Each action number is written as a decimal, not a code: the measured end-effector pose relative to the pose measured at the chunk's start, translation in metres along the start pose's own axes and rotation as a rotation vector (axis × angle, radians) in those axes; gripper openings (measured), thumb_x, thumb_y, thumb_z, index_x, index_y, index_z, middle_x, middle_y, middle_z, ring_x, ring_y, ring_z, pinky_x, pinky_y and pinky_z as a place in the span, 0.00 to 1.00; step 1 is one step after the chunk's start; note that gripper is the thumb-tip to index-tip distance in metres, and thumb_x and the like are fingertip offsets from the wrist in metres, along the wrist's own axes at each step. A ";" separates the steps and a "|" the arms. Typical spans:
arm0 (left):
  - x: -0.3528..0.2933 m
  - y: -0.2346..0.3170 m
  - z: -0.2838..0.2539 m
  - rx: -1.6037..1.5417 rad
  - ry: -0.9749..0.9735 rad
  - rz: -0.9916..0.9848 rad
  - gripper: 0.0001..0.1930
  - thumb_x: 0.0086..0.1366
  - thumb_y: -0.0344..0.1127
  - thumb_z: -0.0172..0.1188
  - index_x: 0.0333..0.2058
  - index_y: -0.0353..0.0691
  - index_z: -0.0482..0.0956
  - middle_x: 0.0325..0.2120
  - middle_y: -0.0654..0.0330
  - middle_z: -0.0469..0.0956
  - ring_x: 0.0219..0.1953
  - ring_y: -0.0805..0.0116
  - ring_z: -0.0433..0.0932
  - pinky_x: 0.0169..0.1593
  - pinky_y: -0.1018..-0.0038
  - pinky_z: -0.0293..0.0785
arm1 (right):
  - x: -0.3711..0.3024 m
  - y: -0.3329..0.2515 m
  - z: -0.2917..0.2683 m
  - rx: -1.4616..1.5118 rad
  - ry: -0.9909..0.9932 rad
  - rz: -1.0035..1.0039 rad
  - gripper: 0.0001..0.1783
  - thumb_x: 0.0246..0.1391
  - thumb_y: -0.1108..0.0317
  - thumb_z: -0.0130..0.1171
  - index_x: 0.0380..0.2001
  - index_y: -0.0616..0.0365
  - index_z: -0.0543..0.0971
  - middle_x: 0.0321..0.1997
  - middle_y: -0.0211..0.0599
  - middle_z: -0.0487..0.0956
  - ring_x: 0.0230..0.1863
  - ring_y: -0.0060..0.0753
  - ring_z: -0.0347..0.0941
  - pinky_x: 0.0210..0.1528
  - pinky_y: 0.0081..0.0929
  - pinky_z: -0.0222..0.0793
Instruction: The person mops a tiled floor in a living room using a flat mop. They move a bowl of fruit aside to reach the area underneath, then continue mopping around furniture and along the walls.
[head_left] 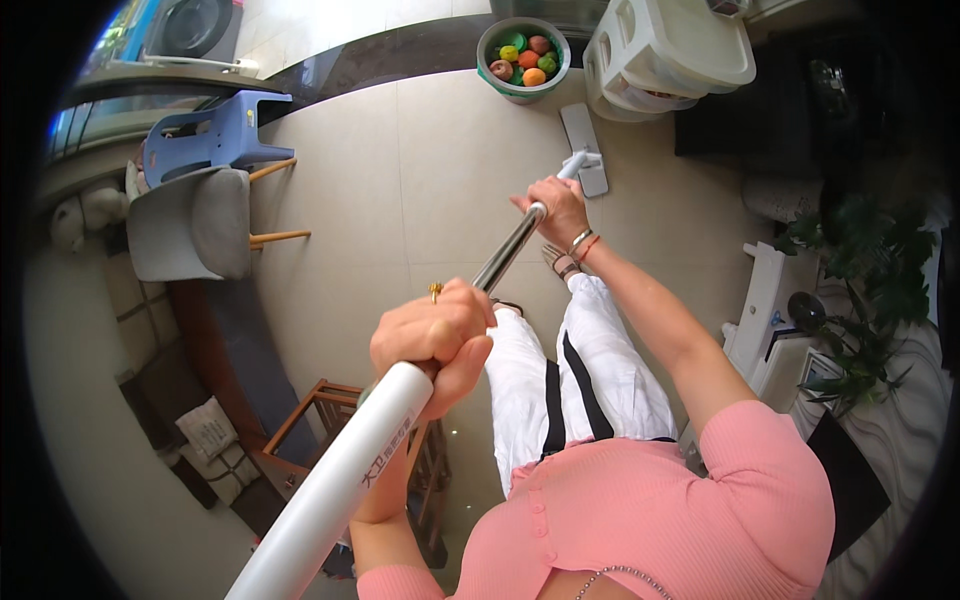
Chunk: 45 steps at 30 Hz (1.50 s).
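A flat mop runs slantwise through the head view, its white grip end [320,490] large at the lower left and its metal pole [508,250] leading away from it. My left hand [435,335], a ring on one finger, is closed round the handle where the white grip meets the pole. Farther down, my right hand [558,210] grips the pole near the white lower joint. A bracelet and a red cord circle that wrist. The flat white mop head [584,150] lies on the tiled floor [400,170] ahead of my feet.
A grey bucket [524,60] of fruit-like items stands at the far side, beside white plastic drawers [665,60]. At left are a blue plastic chair [215,135] and a grey chair [195,225] with wooden legs. A wooden rack [320,405] sits near my left arm; leafy plants [870,270] stand right.
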<state>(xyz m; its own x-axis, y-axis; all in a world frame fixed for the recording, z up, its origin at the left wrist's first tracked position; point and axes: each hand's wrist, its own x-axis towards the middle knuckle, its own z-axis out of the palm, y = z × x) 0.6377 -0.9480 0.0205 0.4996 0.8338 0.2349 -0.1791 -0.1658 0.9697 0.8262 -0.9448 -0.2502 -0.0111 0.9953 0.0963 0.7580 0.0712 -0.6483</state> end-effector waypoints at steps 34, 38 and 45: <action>-0.281 0.028 0.077 0.255 0.567 -0.144 0.09 0.60 0.18 0.44 0.23 0.36 0.59 0.14 0.60 0.66 0.16 0.70 0.62 0.31 0.63 0.74 | -0.197 -0.058 0.104 0.221 -0.325 -0.340 0.06 0.39 0.65 0.60 0.15 0.41 0.74 0.20 0.22 0.74 0.33 0.33 0.71 0.42 0.35 0.63; -0.367 0.086 0.086 0.319 0.822 -0.244 0.15 0.67 0.27 0.45 0.19 0.42 0.57 0.12 0.67 0.57 0.17 0.75 0.55 0.32 0.69 0.63 | -0.283 -0.144 0.139 0.344 -0.481 -0.407 0.04 0.39 0.65 0.59 0.16 0.41 0.75 0.20 0.24 0.75 0.33 0.33 0.70 0.42 0.34 0.63; -0.424 0.139 0.104 0.389 0.974 -0.320 0.16 0.65 0.27 0.47 0.18 0.46 0.56 0.11 0.69 0.55 0.16 0.77 0.54 0.33 0.71 0.63 | -0.332 -0.218 0.140 0.465 -1.023 -0.563 0.06 0.44 0.61 0.59 0.19 0.47 0.77 0.22 0.27 0.76 0.34 0.33 0.72 0.44 0.33 0.61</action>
<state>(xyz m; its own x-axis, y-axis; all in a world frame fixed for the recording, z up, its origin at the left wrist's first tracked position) 0.4887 -1.3795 0.0621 -0.4389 0.8983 -0.0185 0.2051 0.1202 0.9713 0.5734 -1.2816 -0.2468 -0.9152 0.4001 -0.0478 0.1848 0.3113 -0.9322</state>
